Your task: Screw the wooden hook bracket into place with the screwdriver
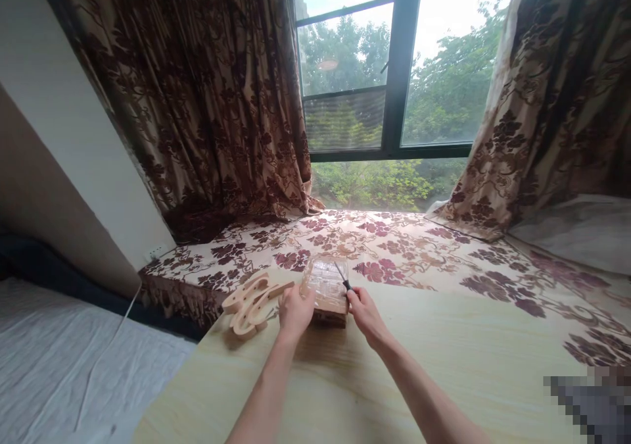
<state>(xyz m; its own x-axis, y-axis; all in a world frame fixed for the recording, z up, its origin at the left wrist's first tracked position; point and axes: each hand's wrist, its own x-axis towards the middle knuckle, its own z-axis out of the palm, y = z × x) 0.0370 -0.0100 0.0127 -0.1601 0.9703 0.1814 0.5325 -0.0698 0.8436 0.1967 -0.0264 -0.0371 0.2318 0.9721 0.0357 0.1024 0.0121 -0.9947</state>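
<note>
On my pale wood-grain table (419,345) lie curved wooden pcs (246,306), L side; a clear-wrapped box (323,289) seems to rest there also

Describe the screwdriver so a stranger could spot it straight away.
Below the window is a pale table with a shiny-topped box. The right hand holds the screwdriver over the box's right side. Unlike the curved wooden pieces nearby, it has a dark handle and slim shaft.

- Daylight came through the window (401,69); sky (463,16) was blown out.
- Left curtain (231,102) sat dim, backlit.
- Glare hit the package (323,276) top.
- Soft shadow fell nearside on the table (424,332).
- Wide-angle stretch showed at edges; lower-right corner was pixelated.
</note>
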